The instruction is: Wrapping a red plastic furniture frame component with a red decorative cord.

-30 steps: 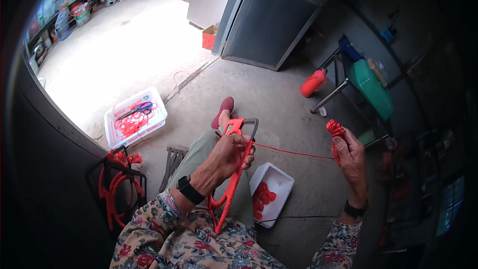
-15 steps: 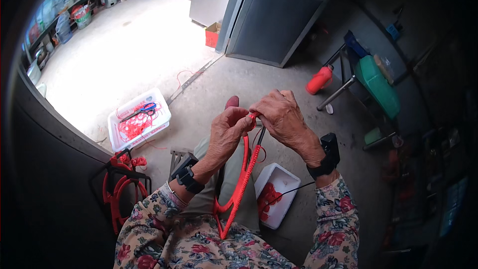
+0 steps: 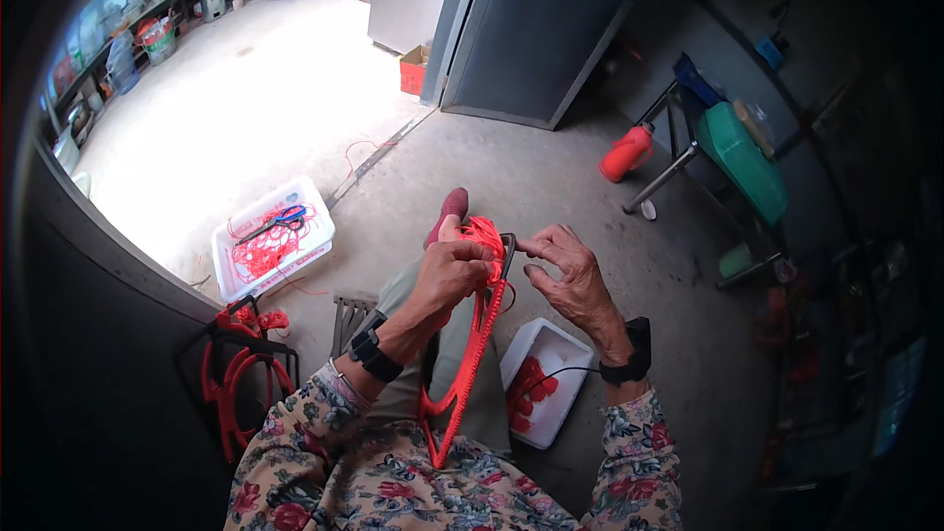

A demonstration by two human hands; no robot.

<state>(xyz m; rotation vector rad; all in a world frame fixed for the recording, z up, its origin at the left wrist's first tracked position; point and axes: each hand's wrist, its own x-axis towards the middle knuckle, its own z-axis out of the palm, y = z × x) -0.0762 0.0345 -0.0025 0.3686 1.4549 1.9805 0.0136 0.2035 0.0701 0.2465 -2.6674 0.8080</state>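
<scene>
A long, narrow dark frame wrapped in red cord leans from my lap up between my knees. Its far end is a bare dark corner. My left hand is closed around the frame near that end, with a loose bundle of red cord bunched at its fingers. My right hand is just right of the corner, thumb and fingers apart, the index fingertip close to the bare bar. Whether that fingertip touches it, I cannot tell.
A white tray at left holds red cord scraps and blue-handled scissors. Another white tray by my right leg holds red pieces. Red-wrapped frames stand at lower left. A red flask stands near a table at right.
My right hand has left the pinch beside my left hand, moving right and down, and its fingers have spread. The red bundle and the frame's dark corner now show.
</scene>
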